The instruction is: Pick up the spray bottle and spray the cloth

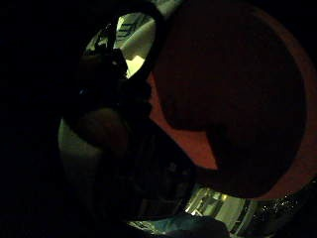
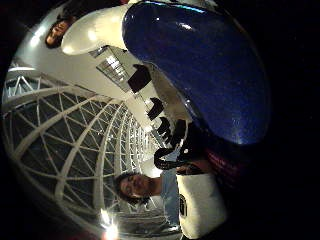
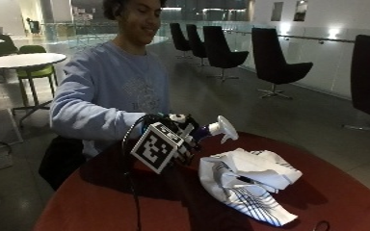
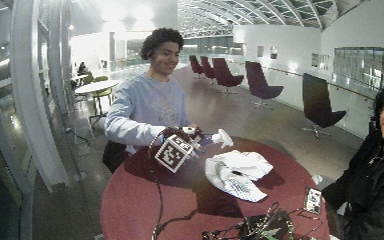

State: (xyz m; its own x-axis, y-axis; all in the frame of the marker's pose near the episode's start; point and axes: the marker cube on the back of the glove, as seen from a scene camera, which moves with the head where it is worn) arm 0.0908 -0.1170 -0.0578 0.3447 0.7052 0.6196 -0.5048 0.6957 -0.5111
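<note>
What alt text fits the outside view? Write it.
A seated person's gloved right hand holds a spray bottle above a round red table, nozzle pointing toward a crumpled white cloth lying on it.

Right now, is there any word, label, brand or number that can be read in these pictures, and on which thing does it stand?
No text can be read.
Sweater: a faint chest print, too blurred to read.
Cloth: only dark line patterns, no letters.
Spray bottle held by the right hand: no label shows.

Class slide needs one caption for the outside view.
Gloved right hand holds the spray bottle above the cloth.
</note>
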